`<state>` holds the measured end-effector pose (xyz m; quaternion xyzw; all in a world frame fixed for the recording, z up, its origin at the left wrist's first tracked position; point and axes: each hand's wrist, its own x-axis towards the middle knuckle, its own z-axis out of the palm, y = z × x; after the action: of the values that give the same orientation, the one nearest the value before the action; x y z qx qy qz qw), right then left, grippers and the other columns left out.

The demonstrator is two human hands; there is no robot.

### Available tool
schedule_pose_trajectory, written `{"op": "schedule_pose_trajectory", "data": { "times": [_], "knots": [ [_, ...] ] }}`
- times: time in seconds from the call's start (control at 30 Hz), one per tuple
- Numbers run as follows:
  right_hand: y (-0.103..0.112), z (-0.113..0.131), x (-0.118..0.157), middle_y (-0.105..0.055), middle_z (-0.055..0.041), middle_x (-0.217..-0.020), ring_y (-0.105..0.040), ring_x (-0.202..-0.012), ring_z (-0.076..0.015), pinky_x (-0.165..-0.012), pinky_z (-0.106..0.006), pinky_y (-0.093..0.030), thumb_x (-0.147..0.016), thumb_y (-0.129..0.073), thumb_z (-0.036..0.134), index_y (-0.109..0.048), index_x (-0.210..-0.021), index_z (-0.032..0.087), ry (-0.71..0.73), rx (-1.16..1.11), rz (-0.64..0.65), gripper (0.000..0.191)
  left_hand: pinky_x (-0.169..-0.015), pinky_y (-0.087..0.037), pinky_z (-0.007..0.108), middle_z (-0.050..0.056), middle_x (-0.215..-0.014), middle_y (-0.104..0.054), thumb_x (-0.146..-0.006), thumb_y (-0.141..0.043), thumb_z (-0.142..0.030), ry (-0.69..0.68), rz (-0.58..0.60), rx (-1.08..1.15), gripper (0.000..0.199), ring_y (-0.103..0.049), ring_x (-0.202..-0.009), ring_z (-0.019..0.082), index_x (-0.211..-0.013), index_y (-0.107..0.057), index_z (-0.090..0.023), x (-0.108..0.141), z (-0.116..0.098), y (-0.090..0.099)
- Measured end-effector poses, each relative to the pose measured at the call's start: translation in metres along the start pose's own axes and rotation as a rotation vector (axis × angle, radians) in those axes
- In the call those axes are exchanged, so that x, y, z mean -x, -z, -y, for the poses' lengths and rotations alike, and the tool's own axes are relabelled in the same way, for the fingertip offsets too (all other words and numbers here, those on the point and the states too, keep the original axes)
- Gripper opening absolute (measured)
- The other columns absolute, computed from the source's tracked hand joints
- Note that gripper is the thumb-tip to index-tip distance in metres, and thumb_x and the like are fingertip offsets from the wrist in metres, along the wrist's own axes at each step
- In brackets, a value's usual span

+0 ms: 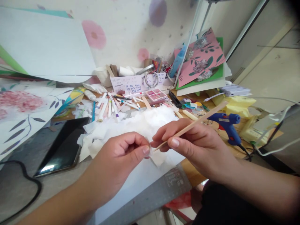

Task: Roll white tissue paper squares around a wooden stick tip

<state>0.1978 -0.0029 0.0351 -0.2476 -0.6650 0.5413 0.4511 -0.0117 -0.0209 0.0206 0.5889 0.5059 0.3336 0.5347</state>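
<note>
In the middle of the view my left hand point(126, 159) is closed, thumb and forefinger pinching a small piece of white paper point(151, 152). My right hand point(197, 143) holds a thin wooden stick point(199, 120) slantwise, its lower tip touching or very near the white piece at my left fingertips. Under both hands lies a pile of torn white paper point(140, 123) on a white sheet point(126, 193). How the stick's tip meets the white piece is too small to tell.
A black tablet point(64, 147) lies at the left, a blue glue gun point(227, 123) at the right. Markers point(113, 107) and a pink palette point(156, 94) sit behind the paper pile. A pink floral card point(200, 59) leans at the back right.
</note>
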Motion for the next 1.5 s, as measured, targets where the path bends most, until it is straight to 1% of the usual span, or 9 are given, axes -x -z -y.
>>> {"op": "schedule_pose_trajectory", "data": {
  "times": [0.1,0.2,0.53,0.67,0.87,1.0,1.17,1.4,1.5],
  "knots": [
    [-0.001,0.002,0.001,-0.071,-0.0023,-0.087,-0.07,-0.086,-0.0129,-0.076,-0.022,-0.057,-0.091,-0.063,0.012,-0.067,-0.09,0.018,0.041,0.117,0.007,0.007,-0.057,-0.039,0.025,-0.005,-0.066,-0.06,-0.087,-0.062,-0.038,0.001,-0.045,-0.099,0.018,-0.052,-0.063,0.014,-0.075,-0.065,-0.025,0.001,-0.007,-0.002],
    [-0.001,0.002,0.001,-0.071,-0.0042,-0.089,-0.07,-0.088,-0.0145,-0.075,-0.024,-0.057,-0.091,-0.062,0.011,-0.066,-0.089,0.017,0.078,0.201,0.024,0.007,-0.056,-0.04,0.025,-0.005,-0.065,-0.06,-0.085,-0.061,-0.038,-0.004,-0.069,-0.147,0.018,-0.053,-0.062,0.014,-0.075,-0.066,-0.025,0.001,-0.01,-0.004],
    [-0.003,0.002,0.0,-0.071,-0.0092,-0.093,-0.069,-0.089,-0.0154,-0.077,-0.025,-0.056,-0.092,-0.062,0.01,-0.065,-0.09,0.013,0.156,0.34,0.079,0.005,-0.051,-0.037,0.023,-0.005,-0.062,-0.06,-0.086,-0.061,-0.038,-0.005,-0.095,-0.173,0.019,-0.052,-0.058,0.013,-0.075,-0.066,-0.023,0.004,-0.012,-0.004],
    [-0.002,0.001,0.001,-0.071,-0.0092,-0.094,-0.069,-0.09,-0.0161,-0.077,-0.026,-0.056,-0.092,-0.061,0.011,-0.066,-0.092,0.013,0.148,0.339,0.081,0.005,-0.052,-0.037,0.024,-0.005,-0.063,-0.061,-0.086,-0.061,-0.037,-0.022,-0.099,-0.189,0.019,-0.052,-0.059,0.013,-0.074,-0.066,-0.023,0.003,-0.011,-0.004],
    [-0.002,0.003,0.001,-0.071,-0.005,-0.092,-0.07,-0.089,-0.0162,-0.076,-0.027,-0.057,-0.092,-0.061,0.013,-0.065,-0.089,0.019,0.089,0.3,0.059,0.008,-0.052,-0.036,0.025,-0.005,-0.064,-0.06,-0.086,-0.062,-0.038,-0.023,-0.093,-0.187,0.018,-0.052,-0.059,0.014,-0.075,-0.067,-0.024,0.003,-0.01,-0.004],
    [-0.002,0.004,0.001,-0.071,-0.0056,-0.093,-0.07,-0.09,-0.0162,-0.076,-0.027,-0.057,-0.092,-0.061,0.013,-0.065,-0.09,0.019,0.08,0.31,0.076,0.008,-0.052,-0.035,0.025,-0.005,-0.063,-0.06,-0.086,-0.062,-0.038,-0.028,-0.098,-0.192,0.019,-0.051,-0.059,0.014,-0.074,-0.067,-0.023,0.004,-0.01,-0.005],
    [-0.002,0.003,0.0,-0.071,-0.0067,-0.093,-0.07,-0.089,-0.0168,-0.076,-0.028,-0.057,-0.093,-0.061,0.014,-0.065,-0.091,0.017,0.107,0.347,0.087,0.005,-0.051,-0.035,0.025,-0.005,-0.063,-0.06,-0.085,-0.063,-0.036,-0.038,-0.1,-0.18,0.018,-0.051,-0.058,0.014,-0.073,-0.067,-0.023,0.004,-0.011,-0.005],
    [-0.002,0.004,-0.001,-0.072,-0.0073,-0.093,-0.071,-0.09,-0.0158,-0.081,-0.028,-0.056,-0.092,-0.061,0.011,-0.065,-0.091,0.018,0.191,0.43,0.114,0.008,-0.051,-0.035,0.025,-0.005,-0.063,-0.061,-0.085,-0.062,-0.034,-0.063,-0.127,-0.188,0.016,-0.05,-0.057,0.013,-0.074,-0.068,-0.023,0.002,-0.011,-0.006],
    [-0.001,0.005,-0.001,-0.073,-0.0077,-0.093,-0.071,-0.09,-0.0164,-0.081,-0.029,-0.056,-0.092,-0.061,0.012,-0.066,-0.091,0.018,0.199,0.453,0.113,0.007,-0.052,-0.035,0.025,-0.005,-0.063,-0.061,-0.084,-0.064,-0.035,-0.042,-0.135,-0.165,0.016,-0.051,-0.058,0.014,-0.074,-0.068,-0.023,0.004,-0.011,-0.006]
  ]
}}
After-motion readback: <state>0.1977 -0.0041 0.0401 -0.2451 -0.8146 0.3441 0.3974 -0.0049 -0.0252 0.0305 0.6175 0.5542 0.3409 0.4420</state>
